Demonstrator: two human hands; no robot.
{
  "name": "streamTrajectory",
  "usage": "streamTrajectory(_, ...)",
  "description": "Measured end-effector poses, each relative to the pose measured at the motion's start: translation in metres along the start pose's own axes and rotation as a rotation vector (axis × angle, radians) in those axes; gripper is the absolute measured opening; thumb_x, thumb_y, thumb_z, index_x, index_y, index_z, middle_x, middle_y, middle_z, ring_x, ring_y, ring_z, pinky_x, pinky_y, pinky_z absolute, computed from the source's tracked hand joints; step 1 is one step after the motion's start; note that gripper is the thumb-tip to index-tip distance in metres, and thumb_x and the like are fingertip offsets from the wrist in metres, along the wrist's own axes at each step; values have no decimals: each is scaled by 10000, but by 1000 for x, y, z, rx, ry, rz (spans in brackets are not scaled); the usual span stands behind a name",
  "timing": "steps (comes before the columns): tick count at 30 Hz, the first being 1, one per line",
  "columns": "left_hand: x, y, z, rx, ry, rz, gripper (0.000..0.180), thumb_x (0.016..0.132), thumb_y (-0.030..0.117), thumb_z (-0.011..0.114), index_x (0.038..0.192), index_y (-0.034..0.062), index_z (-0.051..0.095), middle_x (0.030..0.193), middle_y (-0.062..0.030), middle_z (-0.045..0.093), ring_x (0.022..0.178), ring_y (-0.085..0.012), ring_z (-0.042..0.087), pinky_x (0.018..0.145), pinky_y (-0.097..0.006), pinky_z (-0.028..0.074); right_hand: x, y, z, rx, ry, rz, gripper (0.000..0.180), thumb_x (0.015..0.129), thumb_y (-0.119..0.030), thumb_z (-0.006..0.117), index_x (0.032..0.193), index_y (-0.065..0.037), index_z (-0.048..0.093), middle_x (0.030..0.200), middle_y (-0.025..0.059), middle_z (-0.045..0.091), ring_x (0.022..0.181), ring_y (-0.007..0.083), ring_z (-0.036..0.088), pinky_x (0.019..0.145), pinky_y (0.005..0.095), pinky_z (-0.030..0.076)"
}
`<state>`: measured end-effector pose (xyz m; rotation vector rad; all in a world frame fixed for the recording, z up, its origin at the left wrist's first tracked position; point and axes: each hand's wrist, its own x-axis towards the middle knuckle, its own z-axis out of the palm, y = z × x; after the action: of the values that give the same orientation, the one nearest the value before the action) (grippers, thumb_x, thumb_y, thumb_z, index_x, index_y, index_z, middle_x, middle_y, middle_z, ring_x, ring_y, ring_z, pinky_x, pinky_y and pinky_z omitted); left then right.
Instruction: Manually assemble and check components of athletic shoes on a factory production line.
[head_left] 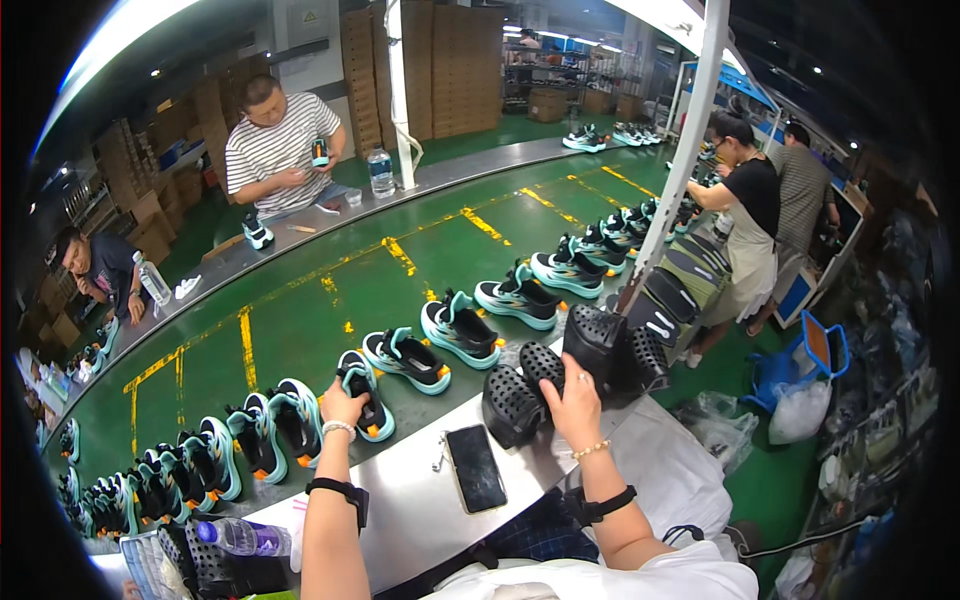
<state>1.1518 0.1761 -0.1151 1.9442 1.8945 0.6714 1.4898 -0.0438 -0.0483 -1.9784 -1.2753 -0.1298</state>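
Observation:
My left hand (343,406) is closed on the upper of a black and turquoise sneaker (372,408) on the green conveyor belt's near edge. My right hand (574,398) is closed at the near end of a black perforated clog (542,364), its thumb and fingers against it; part of the grip is hidden. A matching clog (510,405) stands beside it to the left, and more black clogs (596,338) sit just to the right. Similar sneakers (456,330) line the belt on both sides of my left hand.
A phone (475,468) lies on the metal ledge (410,480) between my arms. A water bottle (245,537) is at lower left. A white post (680,150) rises at right. Across the green belt (300,330), two people work; others stand at right near a blue stool (790,370).

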Motion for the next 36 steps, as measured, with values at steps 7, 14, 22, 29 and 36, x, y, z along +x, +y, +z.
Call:
streamTrajectory(7, -38, 87, -14, -342, 575, 428, 485, 769, 34, 585, 1246, 50, 499, 1321, -171, 469, 1223, -354, 444, 1051, -414, 333, -10, 35, 5, 50, -60, 27, 550, 773, -217, 712, 1221, -14, 466, 1228, 226, 549, 1146, 371, 520, 960, 413, 429)
streamTrajectory(14, -54, 102, 61, -38, 103, 477, 405, 814, 296, 621, 1168, 104, 573, 1280, -92, 535, 1021, -290, 590, 857, -398, 481, -7, 31, -4, 96, 15, -28, 575, 789, -265, 717, 1231, -16, 448, 1189, 245, 569, 1075, 392, 562, 900, 413, 461)
streamTrajectory(22, -56, 91, 41, 128, 21, 457, 236, 764, 281, 669, 935, 122, 700, 1008, -76, 555, 958, -259, 548, 813, -392, 448, 21, -21, -37, 509, 47, -27, 454, 844, -233, 686, 1172, 11, 487, 763, 199, 651, 684, 334, 658, 612, 369, 496)
streamTrajectory(29, -76, 74, 44, 310, 158, 439, 371, 787, 339, 662, 1119, 174, 649, 919, -63, 628, 970, -249, 569, 1056, -468, 291, 37, -98, 62, 285, -430, -341, 415, 829, -222, 674, 1038, 90, 499, 776, 275, 622, 793, 418, 628, 690, 454, 499)
streamTrajectory(36, -73, 74, 44, 315, 76, 437, 358, 802, 326, 649, 1142, 212, 642, 915, -45, 660, 932, -225, 606, 1054, -475, 293, 82, -138, 136, -203, -563, -536, 365, 765, -366, 708, 839, -11, 667, 822, 181, 671, 791, 325, 667, 700, 396, 525)
